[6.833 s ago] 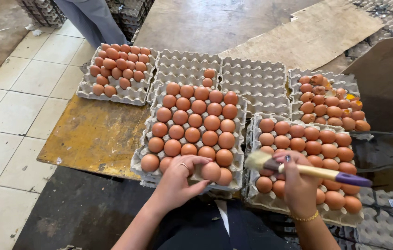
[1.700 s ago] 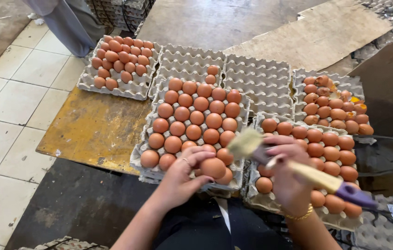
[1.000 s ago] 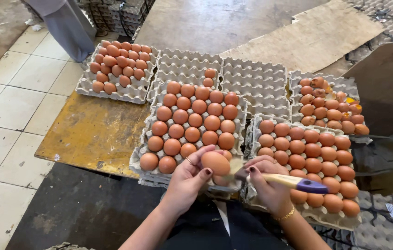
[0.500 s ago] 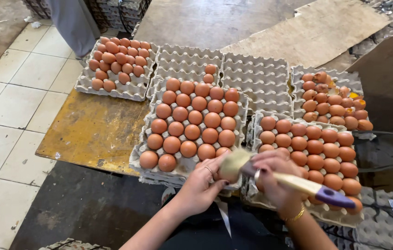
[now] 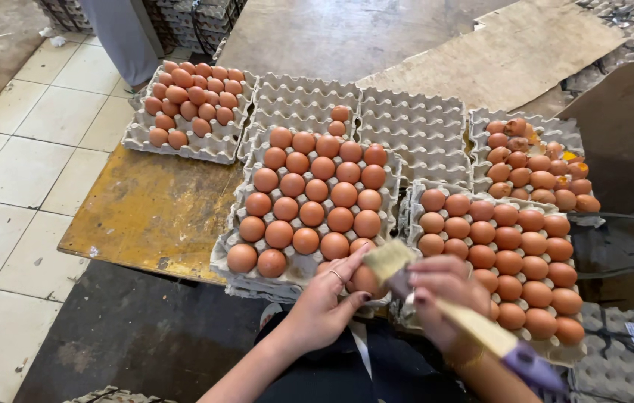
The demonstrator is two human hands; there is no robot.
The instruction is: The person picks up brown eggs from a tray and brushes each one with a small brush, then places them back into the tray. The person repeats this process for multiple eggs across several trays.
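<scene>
My left hand holds a brown egg at the near edge of the middle egg tray, which is almost full of brown eggs. My right hand grips a paintbrush with a wooden handle and purple end. Its bristles rest on top of the held egg. A second full tray of brown eggs lies just right of my right hand.
A partly filled tray sits at the far left, empty grey trays at the back middle, and a tray with dirty and broken eggs at the far right. A yellow board lies under the trays. A person's legs stand at top left.
My left hand lifted an egg from the middle tray's near edge and drew it toward me. My right hand brought the brush in and moved its bristles over the egg.
</scene>
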